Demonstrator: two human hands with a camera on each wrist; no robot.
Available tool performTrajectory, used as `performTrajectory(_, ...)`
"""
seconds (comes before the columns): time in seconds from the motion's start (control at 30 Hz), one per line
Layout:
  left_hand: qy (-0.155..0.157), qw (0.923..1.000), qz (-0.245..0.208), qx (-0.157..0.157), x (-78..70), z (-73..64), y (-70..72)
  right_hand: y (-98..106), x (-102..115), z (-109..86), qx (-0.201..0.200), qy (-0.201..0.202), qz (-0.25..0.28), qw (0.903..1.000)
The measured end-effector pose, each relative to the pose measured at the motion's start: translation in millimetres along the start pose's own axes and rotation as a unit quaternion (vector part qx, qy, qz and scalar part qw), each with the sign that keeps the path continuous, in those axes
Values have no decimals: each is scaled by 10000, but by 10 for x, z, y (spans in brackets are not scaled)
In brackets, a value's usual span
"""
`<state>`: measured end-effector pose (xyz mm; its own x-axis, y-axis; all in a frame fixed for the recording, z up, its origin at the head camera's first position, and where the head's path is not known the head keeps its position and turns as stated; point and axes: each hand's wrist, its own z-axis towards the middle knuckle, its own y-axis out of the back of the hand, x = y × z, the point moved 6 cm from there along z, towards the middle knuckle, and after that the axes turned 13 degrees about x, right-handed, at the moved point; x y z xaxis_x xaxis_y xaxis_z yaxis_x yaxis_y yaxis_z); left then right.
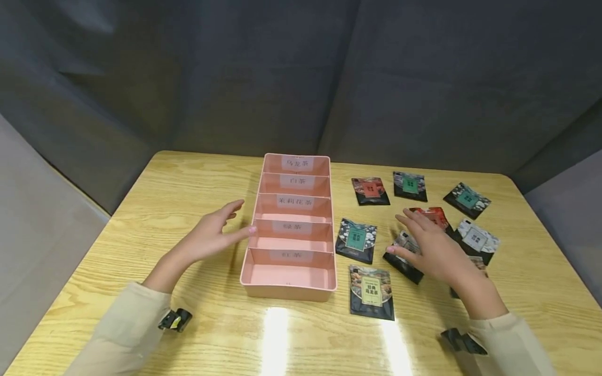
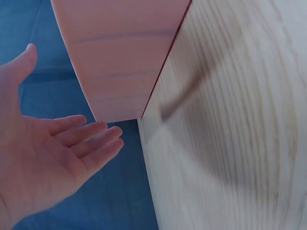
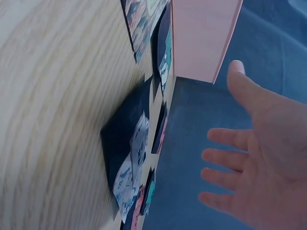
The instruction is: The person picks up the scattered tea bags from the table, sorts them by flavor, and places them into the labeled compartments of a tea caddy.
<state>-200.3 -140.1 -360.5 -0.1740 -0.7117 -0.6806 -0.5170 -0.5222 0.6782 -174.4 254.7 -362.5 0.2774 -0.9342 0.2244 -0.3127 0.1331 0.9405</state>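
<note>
Pink box (image 1: 288,294) labels (image 1: 295,201), back to front: 乌龙茶, 白茶, 茉莉花茶, 绿茶, 红茶. Nearest packet (image 1: 371,310) has 乌龙茶 on its yellow label (image 1: 371,291), looks like 经典 above, kinda blurry tho.

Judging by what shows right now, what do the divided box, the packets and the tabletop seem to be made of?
Divided box: probably satin pink plastic; smooth, evenly coloured walls.
Packets: perhaps plastic or foil film, low sheen; thin, printed, one bent.
Tabletop: wood or wood-look laminate, glossy; grain, bright reflections.
</note>
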Motion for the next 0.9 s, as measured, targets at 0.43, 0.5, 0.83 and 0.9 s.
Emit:
performTrajectory(0.43, 105, 9977, -659, -108, -24, 5, -62, -72, 164, -53, 349, 300, 178, 9988)
performTrajectory(0.5, 158, 9968, -774, -78, -8, -1, -67, -81, 198, -60, 381, 362, 182, 9984)
performTrajectory(0.83, 321, 9896, -1403, 88, 32, -5, -107, -131, 331, -118, 433, 656, 167, 9968)
performTrajectory(0.9, 321, 9891, -1435, 81, 30, -3, -113, -137, 350, -133, 428, 715, 188, 9963)
